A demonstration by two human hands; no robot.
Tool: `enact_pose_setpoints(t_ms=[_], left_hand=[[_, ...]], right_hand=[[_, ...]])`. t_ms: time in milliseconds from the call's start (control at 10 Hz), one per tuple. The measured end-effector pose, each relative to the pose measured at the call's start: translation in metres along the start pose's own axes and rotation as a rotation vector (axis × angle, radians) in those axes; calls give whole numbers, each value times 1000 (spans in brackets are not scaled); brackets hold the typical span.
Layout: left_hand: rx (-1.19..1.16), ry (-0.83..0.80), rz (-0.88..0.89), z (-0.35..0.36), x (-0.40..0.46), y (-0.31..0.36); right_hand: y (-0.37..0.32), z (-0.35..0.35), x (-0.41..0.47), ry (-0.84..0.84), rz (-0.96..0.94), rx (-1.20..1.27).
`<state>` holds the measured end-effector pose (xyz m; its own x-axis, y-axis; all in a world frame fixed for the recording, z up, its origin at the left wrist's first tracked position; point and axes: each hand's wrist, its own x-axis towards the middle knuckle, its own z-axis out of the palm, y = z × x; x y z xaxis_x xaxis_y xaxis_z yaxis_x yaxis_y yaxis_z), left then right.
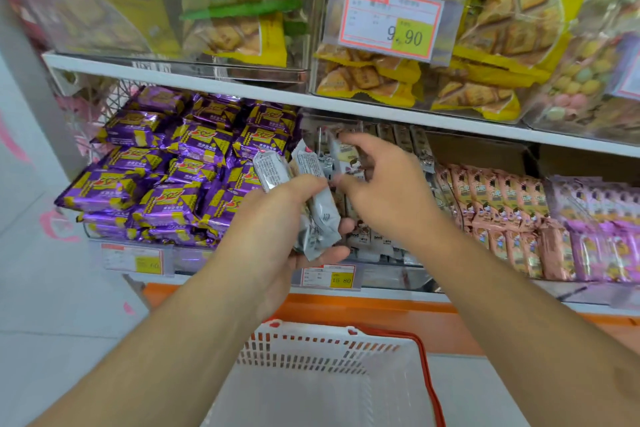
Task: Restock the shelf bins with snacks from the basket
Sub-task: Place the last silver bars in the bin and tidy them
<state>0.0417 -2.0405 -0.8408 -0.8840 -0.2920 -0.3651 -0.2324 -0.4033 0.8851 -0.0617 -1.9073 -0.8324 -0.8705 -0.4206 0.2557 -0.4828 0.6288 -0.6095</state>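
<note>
My left hand (pixel 277 218) grips a bundle of silver-grey snack packets (pixel 311 198), held in front of the middle shelf bin. My right hand (pixel 384 184) is just to the right of the bundle and pinches one pale packet (pixel 341 152) between thumb and fingers, above the clear bin of grey and white packets (pixel 377 243). That bin sits on the lower shelf, partly hidden by both hands. Below my arms stands the white basket with a red rim (pixel 346 357); its visible inside shows no packets.
A bin of purple and yellow snack packs (pixel 166 170) lies to the left, pink packs (pixel 491 211) and lilac packs (pixel 595 229) to the right. The upper shelf (pixel 242 87) holds clear bins of yellow biscuit bags (pixel 450 45) with price tags. An orange ledge (pixel 381 308) runs under the shelf.
</note>
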Motion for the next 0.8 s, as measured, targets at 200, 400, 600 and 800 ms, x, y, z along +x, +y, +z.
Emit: enact_pose_setpoints(t_ms=[200, 400, 600, 800], left_hand=[[46, -5, -47, 5, 3, -2], [-112, -71, -166, 15, 0, 7], [-113, -115, -350, 21, 6, 32], [-136, -74, -119, 21, -15, 13]], right_hand=[[5, 10, 43, -13, -68, -491], [20, 25, 63, -38, -33, -683], [22, 24, 61, -11, -18, -641], [5, -4, -3, 55, 20, -45]])
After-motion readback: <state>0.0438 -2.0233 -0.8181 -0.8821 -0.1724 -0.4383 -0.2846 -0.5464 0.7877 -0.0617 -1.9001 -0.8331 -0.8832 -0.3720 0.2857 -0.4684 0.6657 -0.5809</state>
